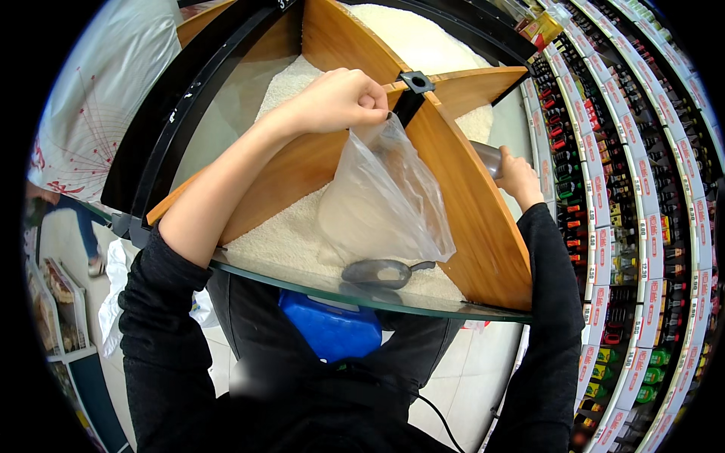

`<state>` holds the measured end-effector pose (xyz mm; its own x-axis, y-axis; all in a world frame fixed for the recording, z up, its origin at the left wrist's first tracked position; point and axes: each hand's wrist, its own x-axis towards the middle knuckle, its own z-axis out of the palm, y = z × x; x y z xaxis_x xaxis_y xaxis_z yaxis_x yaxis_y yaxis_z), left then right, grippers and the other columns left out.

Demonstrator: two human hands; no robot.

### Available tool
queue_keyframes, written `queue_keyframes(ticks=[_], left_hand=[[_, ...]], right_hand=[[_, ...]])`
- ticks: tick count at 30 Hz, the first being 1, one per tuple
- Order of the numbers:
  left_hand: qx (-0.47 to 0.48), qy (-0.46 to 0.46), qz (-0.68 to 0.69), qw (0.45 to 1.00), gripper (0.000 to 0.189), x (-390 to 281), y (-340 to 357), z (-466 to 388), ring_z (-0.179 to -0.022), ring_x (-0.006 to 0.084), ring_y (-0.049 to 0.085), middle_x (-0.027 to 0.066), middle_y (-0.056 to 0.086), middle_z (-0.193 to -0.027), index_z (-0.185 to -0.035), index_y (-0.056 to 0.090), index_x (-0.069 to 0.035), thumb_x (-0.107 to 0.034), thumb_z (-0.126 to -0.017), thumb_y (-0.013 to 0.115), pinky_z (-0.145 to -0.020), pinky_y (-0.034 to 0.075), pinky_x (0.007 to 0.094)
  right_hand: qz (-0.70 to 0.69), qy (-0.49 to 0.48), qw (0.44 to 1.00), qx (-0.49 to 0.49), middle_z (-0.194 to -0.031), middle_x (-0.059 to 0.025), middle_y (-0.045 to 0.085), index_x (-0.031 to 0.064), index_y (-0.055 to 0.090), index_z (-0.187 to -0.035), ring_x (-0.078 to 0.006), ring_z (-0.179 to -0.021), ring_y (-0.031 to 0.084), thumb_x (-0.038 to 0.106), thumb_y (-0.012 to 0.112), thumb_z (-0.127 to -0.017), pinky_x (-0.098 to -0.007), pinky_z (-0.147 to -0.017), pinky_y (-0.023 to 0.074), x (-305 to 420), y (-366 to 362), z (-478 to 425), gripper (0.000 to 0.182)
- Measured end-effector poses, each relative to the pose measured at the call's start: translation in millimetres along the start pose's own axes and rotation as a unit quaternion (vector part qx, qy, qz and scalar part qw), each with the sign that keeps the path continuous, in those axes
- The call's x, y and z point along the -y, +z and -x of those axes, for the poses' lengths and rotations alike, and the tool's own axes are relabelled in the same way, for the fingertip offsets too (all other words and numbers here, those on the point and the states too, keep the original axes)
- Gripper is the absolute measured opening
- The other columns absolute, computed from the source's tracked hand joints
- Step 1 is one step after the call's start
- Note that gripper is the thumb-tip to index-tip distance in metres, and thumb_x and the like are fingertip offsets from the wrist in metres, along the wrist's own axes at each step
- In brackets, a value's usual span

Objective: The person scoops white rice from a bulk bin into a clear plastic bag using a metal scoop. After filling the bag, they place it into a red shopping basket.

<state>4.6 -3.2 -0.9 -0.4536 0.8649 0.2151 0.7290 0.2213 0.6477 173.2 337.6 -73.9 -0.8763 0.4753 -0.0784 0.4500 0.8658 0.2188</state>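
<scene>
My left hand (351, 99) grips the gathered top of a clear plastic bag (374, 198), which hangs in the near compartment with pale grain, apparently rice, in its lower part. Loose white rice (283, 232) lies around and under the bag. A grey scoop (376, 273) rests on this rice beside the near glass wall, its handle pointing right. Beyond the wooden divider (453, 187), over the right compartment, my right hand (518, 175) is closed on a second grey scoop (488, 158); the scoop's front is hidden behind the divider.
Wooden dividers meet at a black post (417, 82). More rice fills the far compartment (425, 39). A curved glass edge (368, 308) runs before my knees, above a blue plastic stool (334, 325). Shelves of bottles (600, 198) stand right; a person's leg (85, 226) shows at left.
</scene>
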Motion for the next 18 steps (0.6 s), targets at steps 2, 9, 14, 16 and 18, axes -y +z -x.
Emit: queue_keyframes(ticks=[2,9,14,16,18], left_hand=[[-0.001,-0.003,-0.003,1.0,0.016,-1,0,-1,-0.048,0.0082,0.04,-0.001,0.043,-0.048,-0.072,0.062,-0.002,-0.016,-0.079,0.059,-0.049,0.034,0.0267],[0.01,-0.025,-0.017,0.999,0.018,0,-4,1,-0.052,0.0143,0.054,0.0024,0.056,-0.053,-0.072,0.066,-0.003,-0.02,-0.076,0.059,-0.056,0.044,0.0285],[0.015,-0.017,-0.002,1.0,0.017,1,-2,-3,-0.05,0.0136,0.05,0.0025,0.053,-0.051,-0.071,0.066,-0.003,-0.018,-0.075,0.059,-0.054,0.042,0.028],[0.017,-0.015,0.007,1.0,0.017,1,-1,-4,-0.049,0.011,0.046,0.0009,0.049,-0.05,-0.072,0.065,-0.002,-0.017,-0.077,0.059,-0.051,0.038,0.0271],[0.021,-0.012,0.012,1.0,0.016,0,-1,-3,-0.049,0.0061,0.038,-0.0023,0.043,-0.05,-0.075,0.062,0.001,-0.014,-0.08,0.059,-0.047,0.031,0.0255]], right_hand=[[0.04,-0.003,0.999,0.009,-0.089,-0.0175,0.068,0.009,0.05,-0.113,-0.0353,-0.087,0.066,0.014,0.081,-0.062,-0.0451,-0.071,0.0533,3,7,-6,0.061],[-0.007,-0.174,0.984,0.031,-0.084,-0.0196,0.066,0.0131,0.049,-0.116,-0.0377,-0.082,0.065,0.018,0.046,-0.091,-0.0465,-0.064,0.0517,25,15,5,0.026],[0.039,-0.12,0.992,0.02,-0.083,-0.0184,0.067,0.0135,0.047,-0.117,-0.0362,-0.08,0.066,0.017,0.046,-0.09,-0.0454,-0.062,0.0512,29,11,4,0.027],[0.062,-0.11,0.992,0.03,-0.083,-0.0179,0.067,0.0135,0.047,-0.116,-0.0357,-0.079,0.067,0.018,0.046,-0.09,-0.0451,-0.062,0.0509,26,16,-2,0.026],[0.055,-0.122,0.99,0.034,-0.083,-0.0178,0.067,0.0133,0.048,-0.115,-0.0355,-0.08,0.067,0.018,0.046,-0.09,-0.0451,-0.062,0.0509,24,23,-2,0.025]])
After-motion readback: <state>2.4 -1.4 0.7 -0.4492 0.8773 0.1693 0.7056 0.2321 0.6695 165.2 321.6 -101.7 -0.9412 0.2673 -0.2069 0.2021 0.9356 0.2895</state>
